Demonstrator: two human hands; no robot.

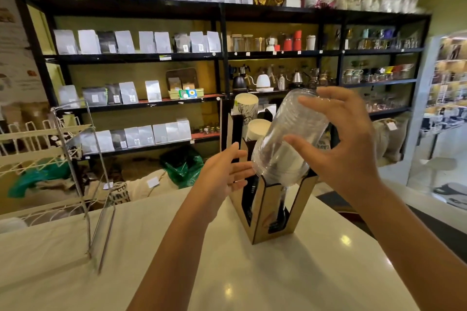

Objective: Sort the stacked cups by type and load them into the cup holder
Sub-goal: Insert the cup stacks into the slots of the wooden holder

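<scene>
Right hand (346, 144) raised, fingers curled in grip; left hand (222, 174) open, palm inward.

We saw clear, glossy plastic cups (288, 139) nested in a stack, and a holder (262, 212) of matt brown board, perhaps cardboard or thin wood. The white counter (227, 272) was smooth and shiny. A wire rack (83, 159) looked like bare metal.

No text is legible; labels on the shelf bags (125, 41) are too blurred.
</scene>
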